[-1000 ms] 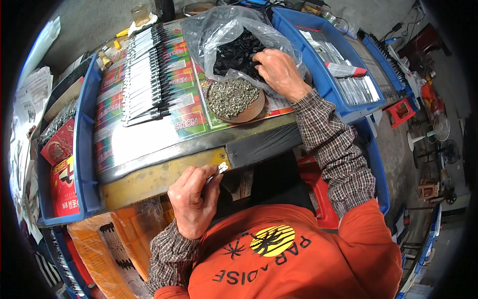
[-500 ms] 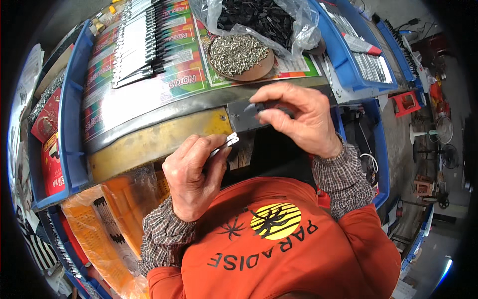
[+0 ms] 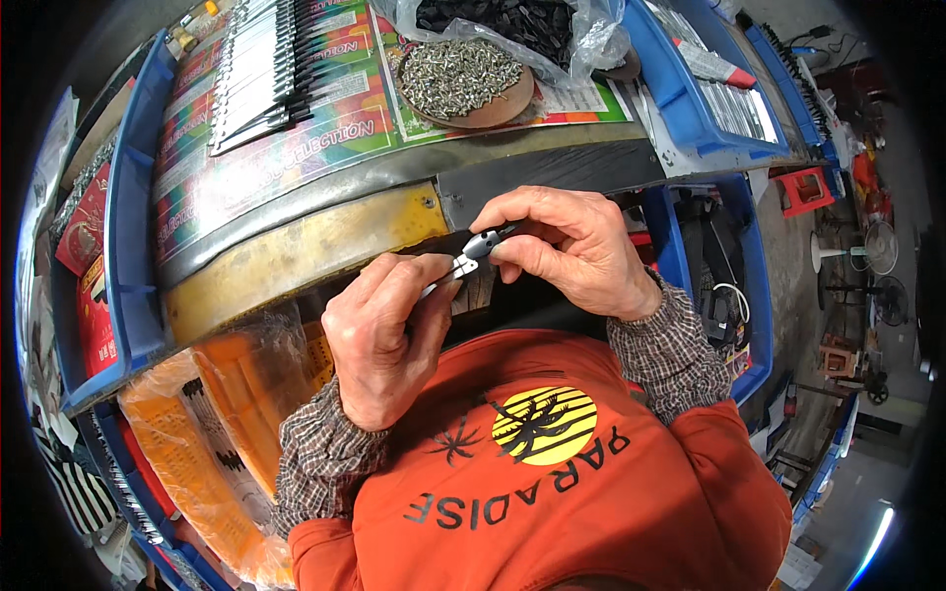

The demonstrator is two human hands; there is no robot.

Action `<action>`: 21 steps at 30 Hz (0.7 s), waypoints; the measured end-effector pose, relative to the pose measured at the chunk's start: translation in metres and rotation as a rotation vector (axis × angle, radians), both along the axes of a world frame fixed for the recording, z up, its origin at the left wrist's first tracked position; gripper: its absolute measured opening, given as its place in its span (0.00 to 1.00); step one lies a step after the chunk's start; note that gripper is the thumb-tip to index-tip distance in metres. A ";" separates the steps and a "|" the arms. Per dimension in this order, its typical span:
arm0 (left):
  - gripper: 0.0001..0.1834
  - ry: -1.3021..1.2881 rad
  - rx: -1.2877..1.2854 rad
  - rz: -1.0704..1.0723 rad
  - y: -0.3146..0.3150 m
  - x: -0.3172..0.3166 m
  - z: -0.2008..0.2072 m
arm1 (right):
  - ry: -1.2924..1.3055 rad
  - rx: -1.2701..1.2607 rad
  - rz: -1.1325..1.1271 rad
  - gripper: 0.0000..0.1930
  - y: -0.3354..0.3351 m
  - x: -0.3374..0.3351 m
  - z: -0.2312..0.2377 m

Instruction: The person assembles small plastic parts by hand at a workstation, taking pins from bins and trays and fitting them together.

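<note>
My left hand (image 3: pixel 379 335) pinches a thin, flat silvery metal strip (image 3: pixel 464 266) between thumb and fingers, its holed end sticking out. In my right hand (image 3: pixel 581 251) is a small dark plastic handle piece (image 3: pixel 481 243) with holes, gripped between thumb and forefinger. The handle piece meets the strip's holed end, just in front of the bench edge. How far one sits in the other I cannot tell. Beyond my hands, a round brown dish (image 3: pixel 512 110) holds a heap of small metal rivets (image 3: pixel 458 79).
A clear plastic bag (image 3: pixel 601 49) of black parts lies behind the dish. At the left, a row of flat pieces with black ends (image 3: pixel 256 79) covers the bench. Blue trays (image 3: pixel 133 227) flank it. An orange plastic-wrapped crate (image 3: pixel 163 424) stands at lower left.
My right hand has moved down and left, bringing the handle piece from above the bench edge onto the strip's end. My left hand stays nearly in place.
</note>
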State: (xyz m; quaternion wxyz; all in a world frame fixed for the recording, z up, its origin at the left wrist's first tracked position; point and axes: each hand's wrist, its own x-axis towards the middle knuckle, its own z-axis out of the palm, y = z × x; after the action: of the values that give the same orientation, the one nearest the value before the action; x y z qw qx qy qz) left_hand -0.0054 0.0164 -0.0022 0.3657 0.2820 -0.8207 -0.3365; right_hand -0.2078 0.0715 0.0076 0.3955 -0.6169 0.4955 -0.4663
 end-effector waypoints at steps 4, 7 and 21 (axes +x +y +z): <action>0.11 0.000 -0.018 -0.025 0.000 0.000 -0.002 | -0.074 0.058 0.008 0.09 0.000 0.003 -0.005; 0.11 -0.017 -0.024 -0.033 0.000 0.001 -0.004 | -0.102 0.103 0.018 0.08 0.000 0.003 -0.008; 0.12 0.027 -0.006 -0.055 0.007 0.000 -0.025 | -0.125 0.175 0.229 0.07 -0.005 -0.004 -0.023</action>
State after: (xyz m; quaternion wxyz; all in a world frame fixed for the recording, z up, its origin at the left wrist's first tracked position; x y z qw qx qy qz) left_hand -0.0052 0.0230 -0.0269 0.3681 0.2535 -0.8241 -0.3479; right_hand -0.2120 0.0668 -0.0152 0.5283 -0.6024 0.4351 -0.4107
